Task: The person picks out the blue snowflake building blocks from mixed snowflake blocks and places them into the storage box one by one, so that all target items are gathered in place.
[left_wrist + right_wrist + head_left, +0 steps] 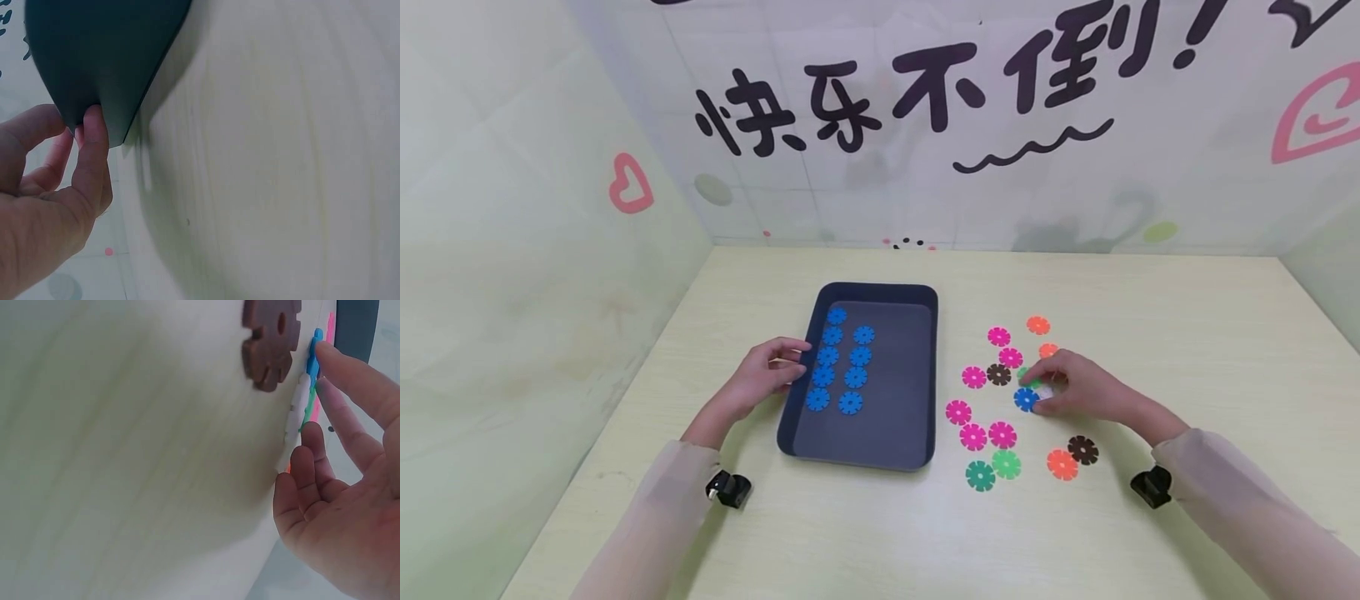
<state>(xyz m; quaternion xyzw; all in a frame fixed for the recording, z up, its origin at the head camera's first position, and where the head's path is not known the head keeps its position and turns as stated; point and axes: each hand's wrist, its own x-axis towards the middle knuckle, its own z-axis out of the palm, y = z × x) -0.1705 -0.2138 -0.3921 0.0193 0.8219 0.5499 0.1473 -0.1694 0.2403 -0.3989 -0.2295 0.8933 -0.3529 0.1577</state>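
My left hand (763, 375) is at the left side of a dark grey tray (910, 375), thumb and fingers pinching its rim, as the left wrist view shows close up. Inside the tray several blue notched plastic discs (856, 377) lie in two columns on the left. My right hand (1078, 385) reaches over the loose discs, thumb touching a blue notched disc (1026, 400) on the table. Its index fingertip is by a light green disc (1028, 377), partly covered by the hand. A white disc (297, 409) lies next to the blue one under the fingers.
Pink discs (973, 437) lie scattered right of the tray, among brown (1083, 450), orange (1062, 465), light green and dark green (981, 476) ones. A printed wall (880, 200) stands behind the table (865, 533), with another wall (550, 292) on the left.
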